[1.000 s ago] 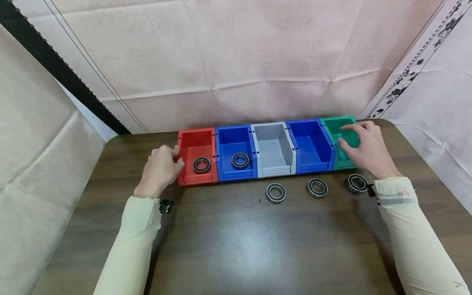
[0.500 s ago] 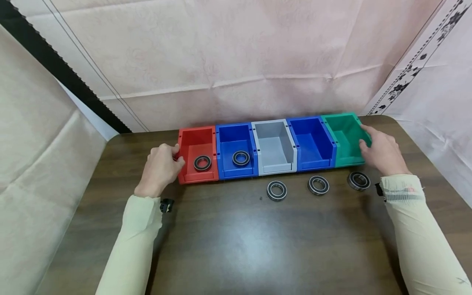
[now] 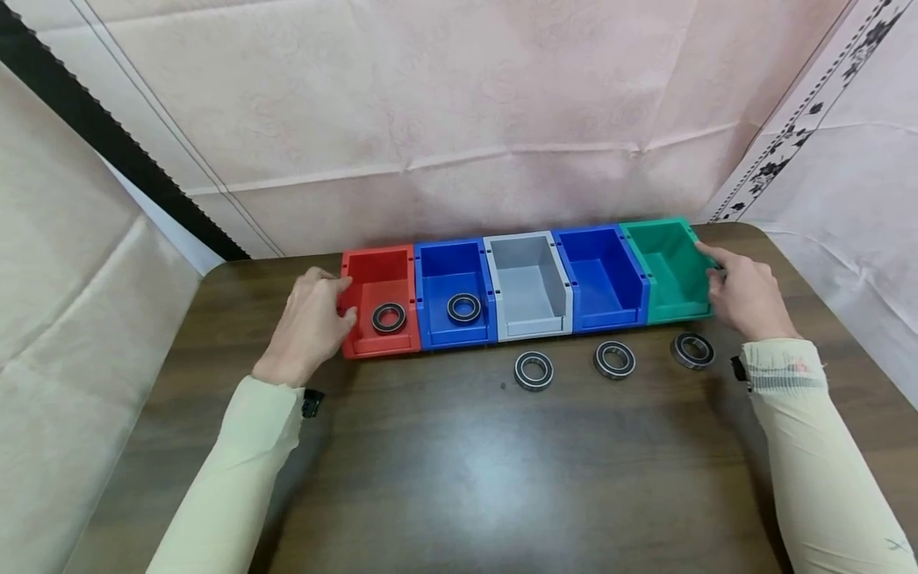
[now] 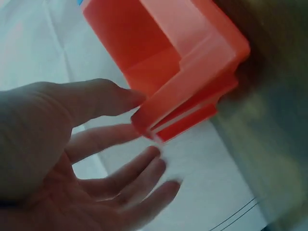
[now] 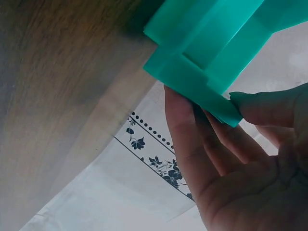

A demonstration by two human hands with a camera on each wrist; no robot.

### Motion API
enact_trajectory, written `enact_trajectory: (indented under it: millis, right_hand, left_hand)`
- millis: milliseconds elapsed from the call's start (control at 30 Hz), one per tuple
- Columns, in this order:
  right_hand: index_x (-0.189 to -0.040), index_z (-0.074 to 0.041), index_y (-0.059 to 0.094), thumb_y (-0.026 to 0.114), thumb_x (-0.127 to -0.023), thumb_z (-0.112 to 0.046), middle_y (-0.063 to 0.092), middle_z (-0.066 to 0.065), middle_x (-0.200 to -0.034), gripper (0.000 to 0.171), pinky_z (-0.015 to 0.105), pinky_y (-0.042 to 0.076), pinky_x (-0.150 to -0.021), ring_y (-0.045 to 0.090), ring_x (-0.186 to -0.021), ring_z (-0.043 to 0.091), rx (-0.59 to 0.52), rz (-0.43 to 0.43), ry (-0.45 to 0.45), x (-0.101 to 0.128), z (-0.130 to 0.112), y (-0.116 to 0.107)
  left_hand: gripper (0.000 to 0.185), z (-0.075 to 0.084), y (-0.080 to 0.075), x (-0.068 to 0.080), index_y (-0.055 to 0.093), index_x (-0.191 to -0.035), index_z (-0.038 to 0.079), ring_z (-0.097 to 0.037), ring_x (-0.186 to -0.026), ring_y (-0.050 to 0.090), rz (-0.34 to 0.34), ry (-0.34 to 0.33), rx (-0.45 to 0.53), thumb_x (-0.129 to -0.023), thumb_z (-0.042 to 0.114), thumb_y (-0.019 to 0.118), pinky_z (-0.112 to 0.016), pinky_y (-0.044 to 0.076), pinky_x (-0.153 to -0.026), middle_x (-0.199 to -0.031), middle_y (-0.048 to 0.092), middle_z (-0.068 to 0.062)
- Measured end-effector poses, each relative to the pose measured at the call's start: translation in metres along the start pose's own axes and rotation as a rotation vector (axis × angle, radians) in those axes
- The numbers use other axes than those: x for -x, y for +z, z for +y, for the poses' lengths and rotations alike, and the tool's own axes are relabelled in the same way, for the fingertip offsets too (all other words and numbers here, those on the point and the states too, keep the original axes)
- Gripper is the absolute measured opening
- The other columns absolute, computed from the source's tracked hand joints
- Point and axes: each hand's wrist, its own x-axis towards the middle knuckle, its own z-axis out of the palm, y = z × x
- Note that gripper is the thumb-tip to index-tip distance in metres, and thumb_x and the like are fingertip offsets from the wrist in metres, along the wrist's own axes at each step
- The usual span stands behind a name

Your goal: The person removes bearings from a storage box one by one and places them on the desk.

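A row of joined bins runs along the table's far edge: a red bin [image 3: 380,271], a blue bin [image 3: 448,267], a grey bin [image 3: 527,275], another blue bin [image 3: 598,275] and a green bin [image 3: 674,263]. My left hand [image 3: 308,327] pinches the red bin's outer rim between thumb and index finger; its other fingers are loosely bent below. At the opposite end, my right hand [image 3: 753,299] grips the green bin's side rim, thumb inside and fingers outside. One ball bearing [image 3: 388,318] lies in the red bin, and another bearing [image 3: 464,308] in the left blue bin.
In front of the row, three bearings lie on the wooden table [image 3: 459,462]: one bearing [image 3: 534,371] below the grey bin, a bearing [image 3: 614,360] below the right blue bin, and a bearing [image 3: 692,351] below the green bin. A pale cloth [image 3: 445,104] hangs behind.
My right hand has moved right, from over the green bin to its outer rim. The left hand stays at the red bin. The view has shifted slightly; the bearings keep their places.
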Motion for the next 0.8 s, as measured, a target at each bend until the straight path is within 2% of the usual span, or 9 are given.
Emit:
enact_trajectory:
  millis: [100, 133, 300, 433, 700, 800]
  right_hand:
    - [-0.156, -0.013, 0.042, 0.041, -0.104, -0.010, 0.052, 0.042, -0.136, 0.052, 0.045, 0.041, -0.057, 0.052, -0.085, 0.047, 0.006, -0.003, 0.000, 0.000, 0.000, 0.000]
    - [-0.156, -0.013, 0.042, 0.041, -0.104, -0.010, 0.051, 0.042, -0.136, 0.053, 0.046, 0.042, -0.058, 0.052, -0.085, 0.047, 0.008, -0.006, 0.000, 0.000, 0.000, 0.000]
    - [-0.157, -0.012, 0.040, 0.040, -0.104, -0.010, 0.051, 0.043, -0.137, 0.053, 0.049, 0.043, -0.059, 0.052, -0.086, 0.048, 0.012, -0.014, 0.009, 0.001, 0.000, -0.001]
    - [-0.158, -0.013, 0.039, 0.039, -0.105, -0.011, 0.050, 0.042, -0.138, 0.053, 0.045, 0.042, -0.056, 0.052, -0.087, 0.048, 0.007, -0.029, 0.013, 0.000, 0.000, -0.002]
    - [-0.159, -0.016, 0.037, 0.038, -0.105, -0.013, 0.051, 0.041, -0.133, 0.053, 0.039, 0.037, -0.050, 0.052, -0.080, 0.045, -0.001, -0.035, 0.009, 0.001, 0.001, -0.004]
    - [-0.158, -0.015, 0.038, 0.038, -0.105, -0.013, 0.052, 0.041, -0.130, 0.053, 0.038, 0.037, -0.050, 0.052, -0.081, 0.046, -0.003, -0.030, 0.000, 0.001, 0.001, -0.004]
  left_hand:
    - [0.053, 0.006, -0.006, -0.001, 0.058, -0.140, -0.005, -0.042, -0.122, 0.042, -0.024, 0.055, -0.096, -0.091, 0.007, 0.071, -0.056, 0.055, -0.095, -0.135, 0.048, -0.028]
    - [0.054, 0.007, -0.008, -0.002, 0.058, -0.141, -0.004, -0.042, -0.123, 0.041, -0.043, 0.074, -0.118, -0.090, 0.008, 0.072, -0.056, 0.056, -0.095, -0.135, 0.048, -0.027]
    - [0.059, 0.011, -0.017, -0.006, 0.056, -0.145, 0.005, -0.036, -0.126, 0.044, -0.174, 0.183, -0.192, -0.089, 0.012, 0.075, -0.052, 0.058, -0.094, -0.137, 0.049, -0.020]
    - [0.060, 0.013, -0.018, -0.012, 0.053, -0.147, 0.006, -0.032, -0.126, 0.048, -0.225, 0.238, -0.220, -0.091, 0.015, 0.074, -0.050, 0.057, -0.097, -0.141, 0.048, -0.017]
    - [0.053, 0.018, -0.015, -0.027, 0.054, -0.142, 0.008, -0.027, -0.123, 0.051, -0.282, 0.258, -0.208, -0.093, 0.020, 0.072, -0.047, 0.056, -0.100, -0.137, 0.050, -0.012]
    - [0.054, 0.019, -0.014, -0.032, 0.055, -0.141, 0.009, -0.029, -0.122, 0.053, -0.319, 0.254, -0.218, -0.092, 0.022, 0.074, -0.047, 0.058, -0.096, -0.140, 0.048, -0.013]
